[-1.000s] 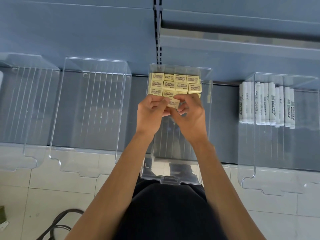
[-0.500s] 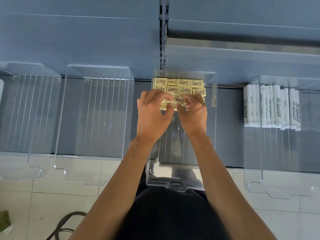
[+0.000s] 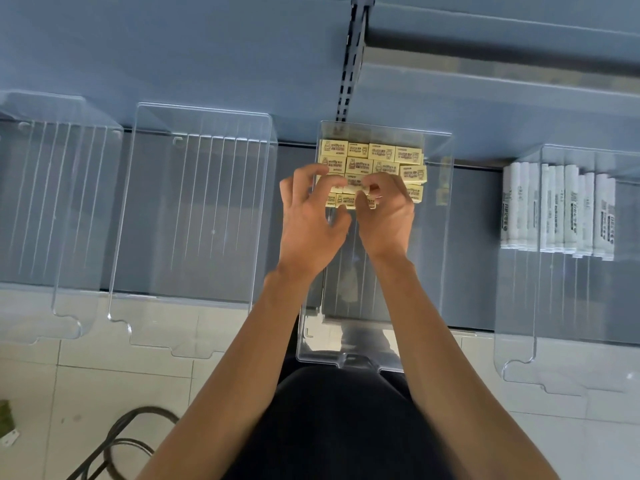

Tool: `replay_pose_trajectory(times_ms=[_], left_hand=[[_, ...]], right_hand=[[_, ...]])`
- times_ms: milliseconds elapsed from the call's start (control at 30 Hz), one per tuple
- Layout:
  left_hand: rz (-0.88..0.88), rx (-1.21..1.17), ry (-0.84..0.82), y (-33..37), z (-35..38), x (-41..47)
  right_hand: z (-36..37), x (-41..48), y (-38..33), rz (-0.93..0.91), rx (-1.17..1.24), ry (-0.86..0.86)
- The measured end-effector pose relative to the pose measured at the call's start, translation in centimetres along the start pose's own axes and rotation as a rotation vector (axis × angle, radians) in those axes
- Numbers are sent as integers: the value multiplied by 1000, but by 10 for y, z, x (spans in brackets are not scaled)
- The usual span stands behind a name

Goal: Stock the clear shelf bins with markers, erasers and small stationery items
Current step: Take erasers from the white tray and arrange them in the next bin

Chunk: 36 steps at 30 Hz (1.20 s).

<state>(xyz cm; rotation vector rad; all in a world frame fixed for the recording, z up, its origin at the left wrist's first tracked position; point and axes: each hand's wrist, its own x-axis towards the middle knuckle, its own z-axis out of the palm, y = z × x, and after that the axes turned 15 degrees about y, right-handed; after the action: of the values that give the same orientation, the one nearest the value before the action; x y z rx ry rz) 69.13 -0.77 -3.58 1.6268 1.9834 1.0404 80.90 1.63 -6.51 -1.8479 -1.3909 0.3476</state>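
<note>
While both hands work inside the eraser bin (image 3: 446, 237), the other bins on the shelf (image 3: 478, 244) sit untouched.

Far left of the eraser bin: a clear bin (image 3: 52, 209), nothing visible in it. Next toward the eraser bin: a second clear bin (image 3: 194, 209), likewise nothing visible. Both overhang the shelf edge with fronts toward the person, likely for easy reach. On the floor below and left of the eraser bin: a dark cable (image 3: 121, 441).

Left hand (image 3: 308, 230): inside the eraser bin, fingers bent and spread, tips down on the front row of yellow erasers (image 3: 374, 155). Steadying or pinching, cannot tell.

The erasers are packed flat in rows against the eraser bin's back wall, labels up. Judged: filling back to front, so each row braces the next. The front half of the bin is bare.

Right hand (image 3: 388, 220): just beside the left, thumb and fingers pinching one loose eraser (image 3: 356, 184) at the front row, apparently seating it in line.

Well right of the eraser bin: the marker bin (image 3: 519, 341), white markers (image 3: 557, 209) lying side by side at its back.
</note>
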Motion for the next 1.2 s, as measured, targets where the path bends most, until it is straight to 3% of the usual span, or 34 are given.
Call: replay_pose_trajectory(times_ms=[167,367,533,600,967,1200], left_hand=[[-55,-81,-98,-2,-19,-3],[4,-129,-243,-2,-53,1],[-21,-142,-274,9,-78,4],[-27,-135,-288,14,-91,-6],[-131,-29,52,-13,-200,-116],[-327,12,375,-41,-276,-166]], right_hand=[[-17,-6,-12,103,24,-105],[-58,-45,-37,132,79,-16],[-85,-44,-56,379,333,-165],[-93,-42,-63,365,378,-215],[-91,-118,-108,40,445,-608],[-64,-168,-181,-146,522,-760]])
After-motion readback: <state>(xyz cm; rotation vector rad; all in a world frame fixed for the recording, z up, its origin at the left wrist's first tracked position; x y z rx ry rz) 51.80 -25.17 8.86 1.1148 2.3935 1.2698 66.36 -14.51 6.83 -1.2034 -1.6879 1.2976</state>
